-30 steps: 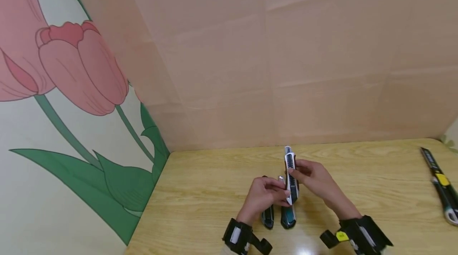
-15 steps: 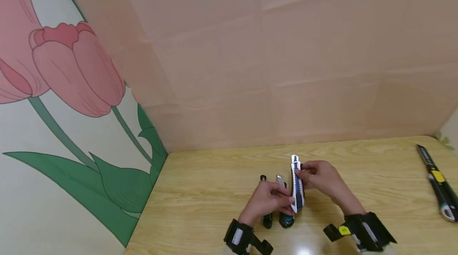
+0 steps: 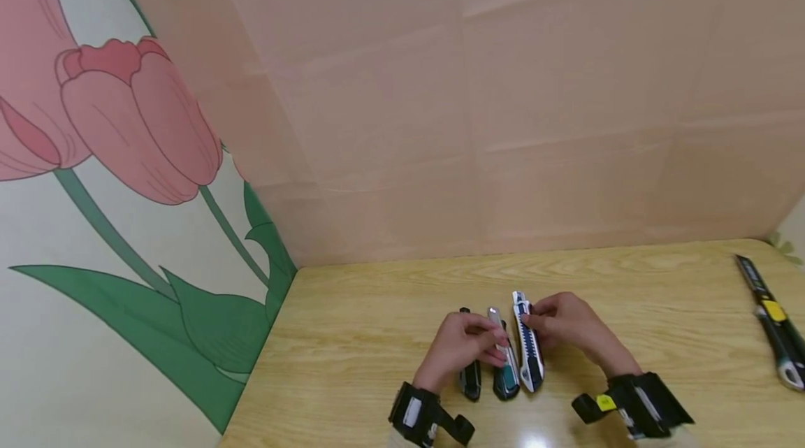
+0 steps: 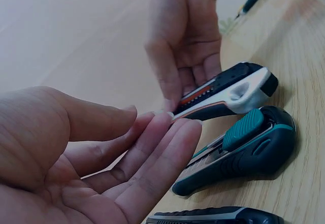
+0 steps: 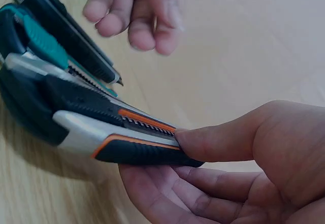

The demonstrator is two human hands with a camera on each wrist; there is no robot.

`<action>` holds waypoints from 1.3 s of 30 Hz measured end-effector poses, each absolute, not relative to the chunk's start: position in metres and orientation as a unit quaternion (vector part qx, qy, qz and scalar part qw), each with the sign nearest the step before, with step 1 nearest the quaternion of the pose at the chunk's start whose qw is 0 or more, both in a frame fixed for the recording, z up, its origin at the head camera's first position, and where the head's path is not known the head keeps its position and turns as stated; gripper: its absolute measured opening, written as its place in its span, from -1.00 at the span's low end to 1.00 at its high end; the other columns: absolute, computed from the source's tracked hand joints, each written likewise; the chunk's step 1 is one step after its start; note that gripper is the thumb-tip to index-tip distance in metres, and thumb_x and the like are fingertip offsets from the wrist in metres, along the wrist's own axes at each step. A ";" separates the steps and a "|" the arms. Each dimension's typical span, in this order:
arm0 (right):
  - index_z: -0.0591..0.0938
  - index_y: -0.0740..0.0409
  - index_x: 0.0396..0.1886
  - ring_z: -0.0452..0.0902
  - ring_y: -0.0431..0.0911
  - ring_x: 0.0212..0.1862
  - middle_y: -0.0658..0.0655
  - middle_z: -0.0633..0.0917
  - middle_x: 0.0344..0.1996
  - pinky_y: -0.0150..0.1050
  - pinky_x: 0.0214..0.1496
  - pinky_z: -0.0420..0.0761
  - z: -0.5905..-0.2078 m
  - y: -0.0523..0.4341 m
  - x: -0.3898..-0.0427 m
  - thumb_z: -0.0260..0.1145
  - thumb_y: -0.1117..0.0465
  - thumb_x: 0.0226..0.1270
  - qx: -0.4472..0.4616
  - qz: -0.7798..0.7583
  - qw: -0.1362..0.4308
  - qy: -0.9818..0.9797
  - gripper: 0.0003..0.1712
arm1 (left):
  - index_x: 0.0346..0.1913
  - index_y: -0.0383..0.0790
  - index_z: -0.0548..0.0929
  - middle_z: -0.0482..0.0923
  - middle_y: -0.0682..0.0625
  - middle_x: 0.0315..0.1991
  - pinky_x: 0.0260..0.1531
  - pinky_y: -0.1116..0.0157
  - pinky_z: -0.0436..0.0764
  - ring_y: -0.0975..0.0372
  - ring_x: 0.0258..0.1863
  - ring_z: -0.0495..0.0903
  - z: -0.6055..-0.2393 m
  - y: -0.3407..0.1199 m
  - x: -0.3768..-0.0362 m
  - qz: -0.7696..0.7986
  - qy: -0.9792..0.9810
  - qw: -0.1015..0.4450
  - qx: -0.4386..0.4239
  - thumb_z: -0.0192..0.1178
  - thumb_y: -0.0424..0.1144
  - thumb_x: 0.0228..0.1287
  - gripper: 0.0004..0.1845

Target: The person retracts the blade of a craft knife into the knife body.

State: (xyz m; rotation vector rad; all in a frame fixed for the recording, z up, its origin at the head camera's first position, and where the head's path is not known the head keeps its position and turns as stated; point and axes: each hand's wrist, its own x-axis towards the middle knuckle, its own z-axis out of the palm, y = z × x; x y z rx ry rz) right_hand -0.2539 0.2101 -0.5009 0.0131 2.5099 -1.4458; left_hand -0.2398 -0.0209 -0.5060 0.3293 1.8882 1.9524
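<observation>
My right hand (image 3: 569,326) pinches a white and black snap-off utility knife (image 3: 528,347) by its upper end, between thumb and fingers. Orange trim lines the slide of this utility knife (image 5: 84,127) in the right wrist view. My left hand (image 3: 468,343) hovers over a teal and black utility knife (image 3: 506,379), thumb apart from the loosely extended fingers and nothing between them. To its left lies a black utility knife (image 3: 470,384), partly covered by that hand. In the left wrist view the teal knife (image 4: 244,150) lies between the white one and the black one.
Far to the right on the wooden table (image 3: 371,336) lies another utility knife, black with a yellow slider (image 3: 775,312). A pinkish-brown sheet (image 3: 503,119) rises behind the table's back edge. Painted tulips (image 3: 144,119) cover the left wall.
The white utility knife has moved rightward and down to beside the teal one, carried by my right hand. My left hand has let go of its lower end.
</observation>
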 end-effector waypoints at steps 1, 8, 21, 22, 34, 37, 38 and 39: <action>0.72 0.39 -0.05 0.70 -0.01 -0.33 0.13 0.71 -0.36 -0.09 -0.30 0.80 -0.502 0.210 -0.254 0.43 0.16 0.40 0.005 -0.497 0.123 0.859 -0.66 | -0.10 -0.44 0.74 0.77 -0.26 -0.24 -0.32 0.07 0.82 -0.07 -0.38 0.79 -0.506 -0.021 -0.240 0.699 0.677 0.200 0.117 0.30 -0.42 0.40 -0.87; 0.71 0.43 -0.07 0.72 -0.02 -0.36 0.16 0.73 -0.38 -0.09 -0.33 0.81 -0.514 0.211 -0.256 0.42 0.21 0.39 0.012 -0.510 0.122 0.851 -0.68 | -0.11 -0.42 0.76 0.77 -0.22 -0.27 -0.32 0.04 0.82 -0.15 -0.36 0.78 -0.506 -0.020 -0.243 0.697 0.680 0.192 0.120 0.29 -0.41 0.42 -0.87; 0.69 0.43 -0.15 0.72 -0.01 -0.41 0.14 0.72 -0.43 -0.11 -0.42 0.80 -0.508 0.203 -0.253 0.40 0.23 0.39 0.005 -0.473 0.096 0.876 -0.73 | -0.10 -0.51 0.72 0.76 -0.21 -0.30 -0.37 0.12 0.83 -0.20 -0.34 0.76 -0.506 -0.014 -0.241 0.701 0.677 0.191 0.118 0.32 -0.42 0.38 -0.83; 0.69 0.43 -0.15 0.72 0.00 -0.41 0.15 0.72 -0.44 -0.11 -0.42 0.80 -0.508 0.203 -0.253 0.40 0.24 0.39 0.006 -0.474 0.097 0.875 -0.73 | -0.10 -0.50 0.72 0.75 -0.21 -0.30 -0.36 0.12 0.83 -0.19 -0.35 0.77 -0.505 -0.014 -0.240 0.700 0.679 0.190 0.118 0.32 -0.42 0.38 -0.84; 0.69 0.44 -0.03 0.72 -0.01 -0.38 0.15 0.73 -0.37 -0.08 -0.36 0.80 -0.503 0.209 -0.250 0.39 0.20 0.41 -0.016 -0.513 0.106 0.852 -0.65 | -0.07 -0.53 0.70 0.72 -0.30 -0.26 -0.37 0.16 0.82 0.08 -0.45 0.76 -0.509 -0.007 -0.237 0.693 0.688 0.174 0.125 0.33 -0.48 0.34 -0.83; 0.69 0.44 -0.03 0.73 0.02 -0.35 0.18 0.76 -0.34 -0.05 -0.31 0.81 -0.494 0.206 -0.246 0.38 0.21 0.42 -0.025 -0.538 0.110 0.835 -0.66 | -0.04 -0.48 0.70 0.74 -0.21 -0.29 -0.39 0.19 0.82 0.08 -0.43 0.76 -0.510 -0.005 -0.236 0.686 0.694 0.180 0.124 0.32 -0.44 0.37 -0.81; 0.69 0.45 -0.02 0.74 0.02 -0.34 0.19 0.76 -0.33 -0.04 -0.30 0.81 -0.491 0.205 -0.246 0.38 0.21 0.42 -0.028 -0.546 0.113 0.830 -0.65 | -0.04 -0.44 0.71 0.75 -0.16 -0.32 -0.41 0.20 0.82 0.08 -0.43 0.77 -0.511 -0.005 -0.235 0.682 0.698 0.183 0.119 0.33 -0.41 0.37 -0.82; 0.68 0.46 0.00 0.74 0.04 -0.33 0.21 0.77 -0.30 -0.02 -0.28 0.82 -0.488 0.203 -0.245 0.38 0.21 0.42 -0.027 -0.555 0.117 0.823 -0.64 | -0.05 -0.40 0.72 0.75 -0.13 -0.34 -0.43 0.21 0.81 0.09 -0.44 0.77 -0.511 -0.005 -0.234 0.677 0.702 0.187 0.117 0.34 -0.39 0.37 -0.83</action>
